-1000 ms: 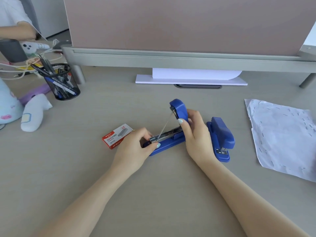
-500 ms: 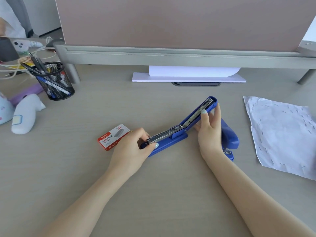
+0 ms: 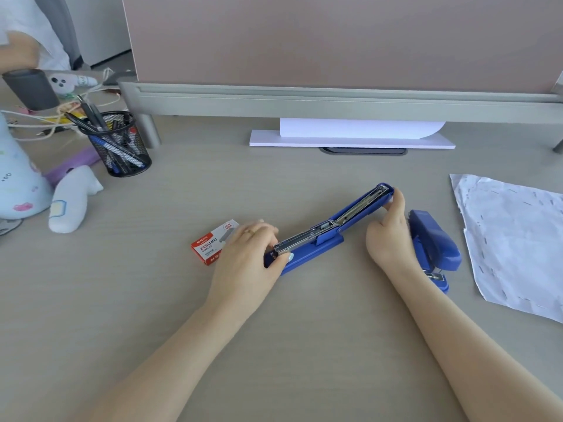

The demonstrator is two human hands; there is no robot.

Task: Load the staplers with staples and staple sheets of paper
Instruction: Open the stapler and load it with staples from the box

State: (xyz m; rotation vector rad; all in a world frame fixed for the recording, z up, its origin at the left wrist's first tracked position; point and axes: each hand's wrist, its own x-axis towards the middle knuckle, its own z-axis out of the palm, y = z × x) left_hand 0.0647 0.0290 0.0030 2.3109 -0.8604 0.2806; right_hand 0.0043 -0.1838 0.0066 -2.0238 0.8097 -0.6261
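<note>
A blue stapler [image 3: 329, 236] lies in the middle of the desk, folded wide open, its metal staple channel facing up. My left hand [image 3: 249, 257] grips its base at the near-left end, thumb on the front. My right hand [image 3: 388, 233] holds the far tip of the swung-back lid. A second blue stapler [image 3: 434, 243] sits closed just right of my right hand. A red and white staple box [image 3: 214, 241] lies behind my left hand. A crumpled sheet of paper [image 3: 515, 242], dotted with staples, lies at the right.
A mesh pen cup [image 3: 117, 144] stands at the back left beside a white toy [image 3: 71, 204], a pale blue object [image 3: 18, 181] and cables. A stack of white paper [image 3: 350, 138] lies under the grey partition rail [image 3: 335, 102]. Another person's arm shows at the top left.
The stapler's lid has swung from upright to almost flat, pushed back and right by my right hand. My left hand has kept its grip on the base.
</note>
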